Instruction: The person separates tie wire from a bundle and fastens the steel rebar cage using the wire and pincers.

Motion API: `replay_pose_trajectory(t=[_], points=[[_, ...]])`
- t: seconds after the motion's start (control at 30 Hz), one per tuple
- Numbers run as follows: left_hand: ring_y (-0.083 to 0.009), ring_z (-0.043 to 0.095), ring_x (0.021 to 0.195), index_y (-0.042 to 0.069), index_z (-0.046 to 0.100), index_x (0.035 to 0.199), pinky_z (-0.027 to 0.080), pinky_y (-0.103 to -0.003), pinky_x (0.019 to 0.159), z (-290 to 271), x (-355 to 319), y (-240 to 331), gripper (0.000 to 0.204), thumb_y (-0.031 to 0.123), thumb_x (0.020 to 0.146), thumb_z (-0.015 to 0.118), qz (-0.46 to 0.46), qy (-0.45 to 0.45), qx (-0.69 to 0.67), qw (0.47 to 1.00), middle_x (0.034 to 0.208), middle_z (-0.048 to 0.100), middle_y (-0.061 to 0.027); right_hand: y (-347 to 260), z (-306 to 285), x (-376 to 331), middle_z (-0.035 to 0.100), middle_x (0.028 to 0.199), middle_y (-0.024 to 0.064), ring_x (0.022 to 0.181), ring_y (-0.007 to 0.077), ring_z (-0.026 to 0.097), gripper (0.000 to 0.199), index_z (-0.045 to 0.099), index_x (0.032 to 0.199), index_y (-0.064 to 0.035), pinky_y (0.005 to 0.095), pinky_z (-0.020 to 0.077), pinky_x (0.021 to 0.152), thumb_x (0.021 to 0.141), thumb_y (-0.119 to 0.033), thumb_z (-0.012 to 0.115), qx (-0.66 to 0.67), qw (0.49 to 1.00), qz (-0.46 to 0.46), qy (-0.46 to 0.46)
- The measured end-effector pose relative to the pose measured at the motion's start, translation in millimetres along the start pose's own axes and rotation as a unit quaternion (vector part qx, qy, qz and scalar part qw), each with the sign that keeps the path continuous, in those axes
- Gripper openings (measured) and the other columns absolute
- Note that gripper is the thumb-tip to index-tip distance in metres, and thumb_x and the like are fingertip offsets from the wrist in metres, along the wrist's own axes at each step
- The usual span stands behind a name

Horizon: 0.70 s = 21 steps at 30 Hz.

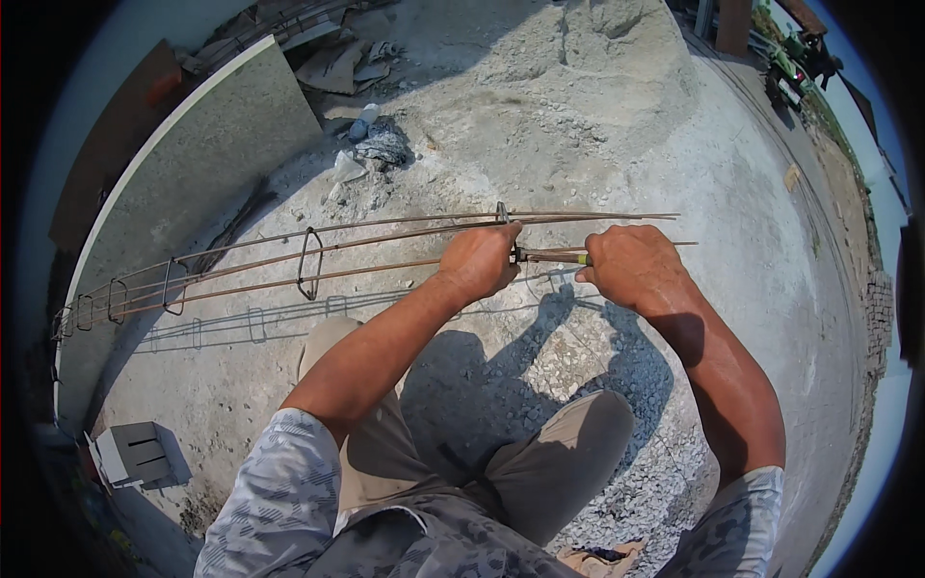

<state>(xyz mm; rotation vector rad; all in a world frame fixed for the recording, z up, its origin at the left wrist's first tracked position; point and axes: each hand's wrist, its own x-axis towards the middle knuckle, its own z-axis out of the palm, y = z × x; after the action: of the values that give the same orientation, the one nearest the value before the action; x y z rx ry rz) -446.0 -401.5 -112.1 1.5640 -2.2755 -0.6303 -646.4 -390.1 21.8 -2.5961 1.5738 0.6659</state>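
Observation:
A long cage of thin rusty steel bars (385, 236) runs left to right in front of me, held together by several rectangular stirrups (309, 263). My left hand (479, 260) grips the bars near a stirrup at the cage's right part. My right hand (631, 270) is closed around the handle of a slim tool (549, 256) whose tip meets the bars beside my left hand. The bar ends stick out past my right hand.
A large grey slab (193, 173) leans at the left. Rubble, plastic bags and scraps (371, 144) lie behind the cage. A pile of gravel (578, 58) rises at the back. A grey hollow block (135, 453) sits at lower left. My knees are below the cage.

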Motion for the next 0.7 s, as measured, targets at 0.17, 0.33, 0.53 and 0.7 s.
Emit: replay_pose_trajectory(t=[0.17,0.33,0.53,0.7], points=[[-0.0382,0.069,0.081,0.004,0.055,0.133,0.055,-0.047,0.072,2,-49,22,0.061,0.023,0.079,0.075,0.005,-0.031,-0.005,0.999,0.086,0.071,-0.0204,-21,-8,-59,0.070,0.077,0.0147,0.078,0.0297,0.071,0.051,0.066,0.101,0.0023,0.0387,0.0546,0.068,0.090,-0.047,0.065,0.060,0.998,-0.019,-0.030],[-0.0374,0.069,0.078,0.003,0.052,0.135,0.055,-0.046,0.068,22,-84,42,0.063,0.023,0.080,0.074,0.040,-0.043,-0.027,0.998,0.091,0.071,-0.0211,-36,1,-105,0.069,0.076,0.0162,0.078,0.0317,0.071,0.078,0.055,0.119,0.0046,0.0429,0.0543,0.068,0.088,-0.067,0.055,0.092,0.985,0.022,-0.141],[-0.0384,0.069,0.080,0.003,0.051,0.136,0.056,-0.046,0.068,32,-112,56,0.064,0.020,0.079,0.074,0.053,-0.036,-0.044,0.997,0.099,0.070,-0.0219,-51,18,-140,0.069,0.078,0.0159,0.077,0.0324,0.070,0.078,0.055,0.120,0.0042,0.0427,0.0547,0.070,0.086,-0.065,0.060,0.092,0.985,0.039,-0.138],[-0.0383,0.069,0.081,0.006,0.053,0.135,0.056,-0.046,0.069,53,-112,37,0.060,0.020,0.081,0.073,0.067,-0.008,-0.032,0.997,0.110,0.069,-0.0178,-64,61,-134,0.070,0.080,0.0194,0.083,0.0359,0.071,0.069,0.055,0.116,0.0047,0.0447,0.0546,0.074,0.081,-0.051,0.074,0.165,0.974,0.075,-0.139]])
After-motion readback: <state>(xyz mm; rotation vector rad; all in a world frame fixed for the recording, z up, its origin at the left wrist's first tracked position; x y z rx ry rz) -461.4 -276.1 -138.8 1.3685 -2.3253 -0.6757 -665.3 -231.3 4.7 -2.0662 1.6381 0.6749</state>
